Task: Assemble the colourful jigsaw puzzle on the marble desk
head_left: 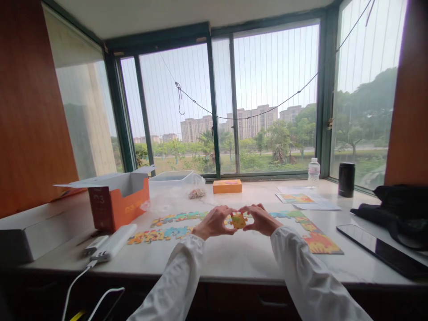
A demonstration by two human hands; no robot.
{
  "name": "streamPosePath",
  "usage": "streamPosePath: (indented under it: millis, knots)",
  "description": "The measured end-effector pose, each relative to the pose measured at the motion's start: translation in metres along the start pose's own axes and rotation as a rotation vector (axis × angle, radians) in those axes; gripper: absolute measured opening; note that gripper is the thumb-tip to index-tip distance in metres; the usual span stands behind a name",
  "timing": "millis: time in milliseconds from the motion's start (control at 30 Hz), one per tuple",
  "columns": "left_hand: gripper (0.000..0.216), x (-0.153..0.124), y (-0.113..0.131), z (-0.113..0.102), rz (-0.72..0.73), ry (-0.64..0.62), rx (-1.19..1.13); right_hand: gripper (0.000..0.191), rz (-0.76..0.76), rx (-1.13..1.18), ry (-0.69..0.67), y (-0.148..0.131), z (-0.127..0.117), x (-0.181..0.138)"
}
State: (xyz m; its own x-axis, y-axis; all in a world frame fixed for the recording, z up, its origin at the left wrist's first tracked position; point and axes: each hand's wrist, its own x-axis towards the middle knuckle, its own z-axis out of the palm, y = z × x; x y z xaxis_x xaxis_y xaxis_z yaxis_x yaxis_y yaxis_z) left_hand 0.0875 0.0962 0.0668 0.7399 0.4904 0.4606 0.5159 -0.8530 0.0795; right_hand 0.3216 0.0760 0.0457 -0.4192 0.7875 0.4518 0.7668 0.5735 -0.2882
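Between my two hands, above the white tabletop, I hold up a yellow jigsaw puzzle piece [239, 221] with a green patch. My left hand [216, 221] pinches its left side between thumb and fingers. On the right side, my right hand [260, 219] grips it the same way. Behind and left of my left hand lie rows of loose puzzle pieces [174, 232]. A joined part of the puzzle [323, 243], with a straight edge and corner, lies to the right, partly hidden by my right forearm.
An orange open box [120, 203] and a white power bank [115, 243] with a cable stand left. Behind are a clear plastic tub [170, 178], a small orange box [227, 186], a printed picture sheet [296, 198] and a water bottle [313, 173]. Right lie a black can [346, 179] and a tablet [381, 249].
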Motion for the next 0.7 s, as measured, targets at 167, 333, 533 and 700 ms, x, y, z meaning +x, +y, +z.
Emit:
streamPosePath:
  millis: [167, 333, 533, 700]
  knots:
    - [0.05, 0.017, 0.057, 0.025, 0.108, 0.019, -0.101, 0.053, 0.096, 0.106, -0.015, 0.018, -0.038, -0.07]
    - [0.044, 0.05, 0.096, 0.057, 0.164, -0.008, -0.145, 0.055, 0.156, 0.148, -0.014, 0.048, -0.071, -0.12]
    - [0.041, 0.08, 0.114, 0.086, 0.186, -0.093, -0.136, 0.043, 0.284, 0.156, 0.03, 0.089, -0.084, -0.167]
    - [0.041, 0.084, 0.116, 0.096, 0.188, -0.188, -0.118, 0.034, 0.269, 0.2, 0.036, 0.098, -0.075, -0.189]
